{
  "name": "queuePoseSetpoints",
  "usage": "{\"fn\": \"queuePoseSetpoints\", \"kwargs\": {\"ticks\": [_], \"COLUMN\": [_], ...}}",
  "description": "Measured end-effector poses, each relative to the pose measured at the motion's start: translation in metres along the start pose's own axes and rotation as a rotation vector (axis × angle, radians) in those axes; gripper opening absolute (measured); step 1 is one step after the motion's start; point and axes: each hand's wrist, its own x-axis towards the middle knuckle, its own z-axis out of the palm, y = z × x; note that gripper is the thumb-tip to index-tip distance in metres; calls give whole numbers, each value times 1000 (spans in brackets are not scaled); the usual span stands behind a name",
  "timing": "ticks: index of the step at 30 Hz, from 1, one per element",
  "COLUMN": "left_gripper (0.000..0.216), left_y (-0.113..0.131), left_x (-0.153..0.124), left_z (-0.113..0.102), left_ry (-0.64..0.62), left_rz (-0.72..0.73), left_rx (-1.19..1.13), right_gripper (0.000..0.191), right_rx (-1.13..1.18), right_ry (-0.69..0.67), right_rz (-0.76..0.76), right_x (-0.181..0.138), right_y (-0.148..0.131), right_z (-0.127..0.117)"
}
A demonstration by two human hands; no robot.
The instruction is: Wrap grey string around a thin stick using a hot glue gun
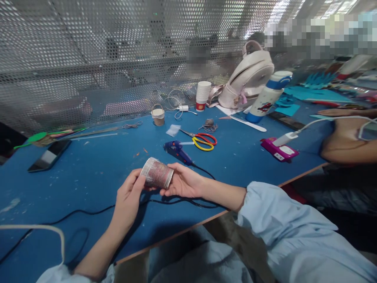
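A small cup wrapped in reddish-brown yarn or printed paper (157,173) lies tilted on its side between my two hands, above the table's front part. My left hand (131,192) grips its left end, thumb on the near side. Round the right end curl the fingers of my right hand (185,181). Just behind the cup rests a blue glue gun (178,151) with a clear glue stick in its back. Scissors with red and yellow handles (204,141) lie beyond it. Farther back stands a small brown cup with a handle (158,116).
Black cable runs along the blue table (97,184) below my hands. A phone (50,155) lies left; stacked paper cups (203,96), a backpack (249,76) and a bottle (268,97) stand at the back. A purple power strip (279,150) sits right, near another person's arm (350,137).
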Motion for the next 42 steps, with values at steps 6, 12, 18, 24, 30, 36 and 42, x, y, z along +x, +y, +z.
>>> {"fn": "queuePoseSetpoints", "kwargs": {"ticks": [6, 12, 18, 24, 30, 36, 42], "left_gripper": [21, 22, 28, 28, 28, 23, 32], "left_y": [2, -1, -2, -8, -6, -1, 1], "left_x": [1, 3, 0, 1, 3, 3, 2], "left_z": [5, 6, 5, 2, -5, -8, -6], "left_ry": [20, 80, 26, 8, 69, 20, 7], "left_rz": [74, 68, 35, 0, 3, -52, -70], "left_rx": [223, 301, 77, -44, 36, 89, -59], "right_gripper": [49, 56, 58, 61, 52, 64, 61], "right_rx": [-14, 4, 30, 9, -343, -802, -752], "right_ry": [-15, -40, -35, -52, 223, 367, 348], "right_rz": [3, 80, 89, 79, -229, -451, -376], "right_x": [1, 1, -1, -1, 0, -4, -1], "right_y": [1, -1, -4, -6, 2, 13, 15], "right_z": [0, -2, -2, 0, 6, 14, 12]}}
